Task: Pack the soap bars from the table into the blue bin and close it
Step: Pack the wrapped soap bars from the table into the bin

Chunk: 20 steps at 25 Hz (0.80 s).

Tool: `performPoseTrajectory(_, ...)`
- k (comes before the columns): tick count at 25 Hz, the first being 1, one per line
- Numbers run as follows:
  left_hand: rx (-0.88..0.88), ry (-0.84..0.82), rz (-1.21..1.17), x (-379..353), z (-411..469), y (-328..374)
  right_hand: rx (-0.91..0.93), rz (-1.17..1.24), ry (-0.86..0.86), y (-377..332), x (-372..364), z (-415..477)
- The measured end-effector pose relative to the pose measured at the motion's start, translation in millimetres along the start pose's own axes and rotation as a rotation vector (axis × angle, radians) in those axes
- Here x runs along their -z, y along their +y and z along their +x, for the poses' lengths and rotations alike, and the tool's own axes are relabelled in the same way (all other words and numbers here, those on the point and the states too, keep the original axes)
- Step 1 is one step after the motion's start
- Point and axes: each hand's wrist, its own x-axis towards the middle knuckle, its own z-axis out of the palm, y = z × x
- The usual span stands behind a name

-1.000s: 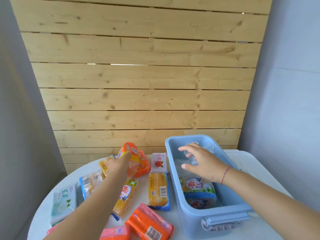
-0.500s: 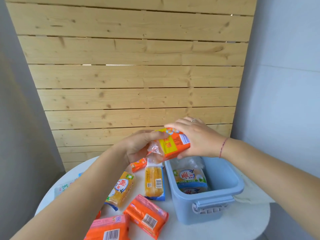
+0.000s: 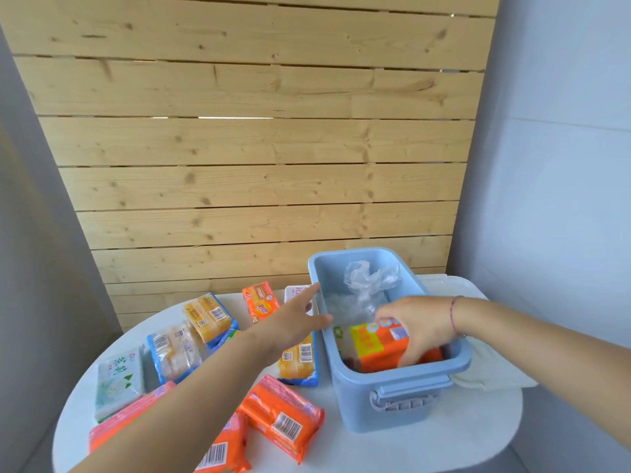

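Your right hand [image 3: 421,331] grips the orange soap bar [image 3: 379,346], seating it in the blue bin [image 3: 392,397]; your left hand [image 3: 295,322], fingers spread wide and empty, reaches for another.

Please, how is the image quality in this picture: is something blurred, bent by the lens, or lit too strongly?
Head view: even daylight, no harsh glare; the left hand looks slightly motion-blurred, the right hand in the blue bin is sharper; the wide lens tilts the wooden planks and wall edges; soap labels are soft, mostly unreadable.
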Motion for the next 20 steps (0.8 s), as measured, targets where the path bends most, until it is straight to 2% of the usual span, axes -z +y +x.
performPoseTrajectory(5, -0.052, 0.006, -0.011, 1, 0, -4, 0.025, -0.063, -0.173, -10, -33, 29)
performPoseTrajectory(8, -0.06, 0.016, -0.023, 1, 0, -6, 0.038, -0.11, -0.217, -7, -34, 34)
performPoseTrajectory(12, -0.063, 0.037, -0.04, 0, 0, -7, 0.063, 0.016, -0.253, 5, -30, 27)
performPoseTrajectory(15, -0.063, 0.041, -0.062, -1, 0, -8, 0.009, 0.076, -0.206, 8, -29, 22)
performPoseTrajectory(20, -0.063, 0.047, -0.089, -1, 0, -12, -0.018, -0.095, -0.161, 3, -34, 25)
